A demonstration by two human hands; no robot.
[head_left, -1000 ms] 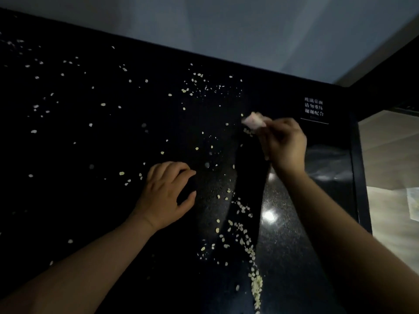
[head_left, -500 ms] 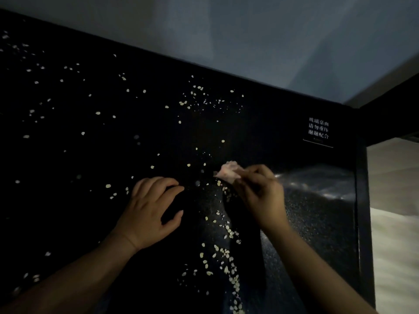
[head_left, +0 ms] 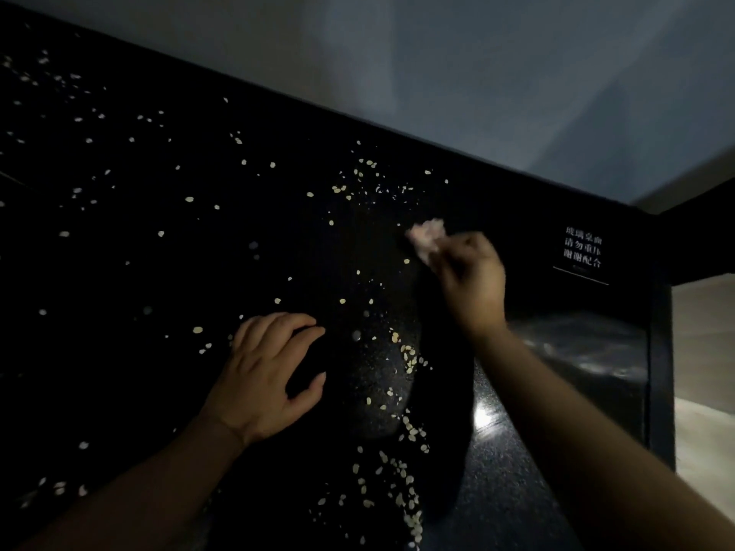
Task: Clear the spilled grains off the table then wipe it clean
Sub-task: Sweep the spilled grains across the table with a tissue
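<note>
- Roughly, the dark surface ends at a far edge slanting from 10 to 3 o'clock under the wall. Its right edge at 3 o'clock drops to the floor.
- Both hands sit well inside those edges, with a stretch of surface between them.
- Grains lie scattered from 9 to 12 o'clock, and a thicker trail runs toward 6 o'clock between the forearms.
- Left hand rests near centre, its fingers bent and slightly spread, their tips on the surface, holding nothing.
- Right hand at 1 o'clock has its fingers pinching a pale wad. The wad is blurred, so cloth or paper cannot be told.
- Dim light hides detail, and a label at 2 o'clock bears white characters.
- Half a second ago the wad was just beside the left hand. It has since swept out toward 1 o'clock, while the left hand has stayed put.
</note>
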